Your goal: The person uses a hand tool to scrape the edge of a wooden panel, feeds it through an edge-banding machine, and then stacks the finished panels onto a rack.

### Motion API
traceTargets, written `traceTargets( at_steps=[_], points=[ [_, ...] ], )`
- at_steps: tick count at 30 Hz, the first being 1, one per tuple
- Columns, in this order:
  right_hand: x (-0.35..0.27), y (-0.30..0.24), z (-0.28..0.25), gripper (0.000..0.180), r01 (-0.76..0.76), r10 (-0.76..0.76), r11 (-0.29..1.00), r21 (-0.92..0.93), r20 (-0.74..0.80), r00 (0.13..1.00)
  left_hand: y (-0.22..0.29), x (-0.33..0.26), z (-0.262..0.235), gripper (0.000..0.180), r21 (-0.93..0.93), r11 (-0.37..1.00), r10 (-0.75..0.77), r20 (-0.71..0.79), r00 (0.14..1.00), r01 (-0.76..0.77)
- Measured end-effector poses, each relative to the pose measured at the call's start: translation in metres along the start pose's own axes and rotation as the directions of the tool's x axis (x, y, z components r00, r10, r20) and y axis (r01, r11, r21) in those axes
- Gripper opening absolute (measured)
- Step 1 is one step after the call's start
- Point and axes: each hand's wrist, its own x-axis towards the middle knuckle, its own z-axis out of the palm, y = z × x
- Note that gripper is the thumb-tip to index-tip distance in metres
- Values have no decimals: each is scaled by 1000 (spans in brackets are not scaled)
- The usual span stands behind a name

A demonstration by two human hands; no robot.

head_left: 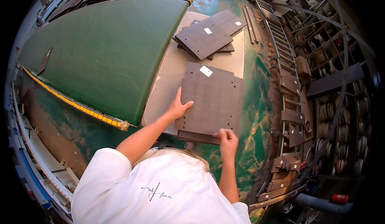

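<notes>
A dark brown panel (209, 97) with drilled holes near its edges and a white label (206, 71) lies in front of me. It rests on other brown panels, whose edges show at its right and near sides. Against its left edge is my left hand (178, 107), fingers stretched along the side and thumb spread over the top face. My right hand (227, 140) is at the near right corner, its fingers curled closed. What those fingers pinch, if anything, is hidden.
Several more brown panels (204, 37) lie crosswise beyond on the pale tabletop (160, 83). A wide green belt surface (104, 51) adjoins it on the left, carrying one narrow strip (45, 61). To the right stand a roller conveyor (280, 43) with panels and shelving holding rolls (343, 116).
</notes>
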Motion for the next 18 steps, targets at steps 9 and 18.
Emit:
traceTargets(
  at_steps=[9, 18],
  points=[
    [92, 81, -34, 66, 107, -209, 876, -470, -171, 963, -14, 16, 55, 111, 91, 996, 25, 24, 999, -27],
    [87, 66, -40, 63, 48, -169, 746, -664, -120, 978, -2, 0, 41, 101, -48, 986, -154, 85, 984, 159]
  ],
)
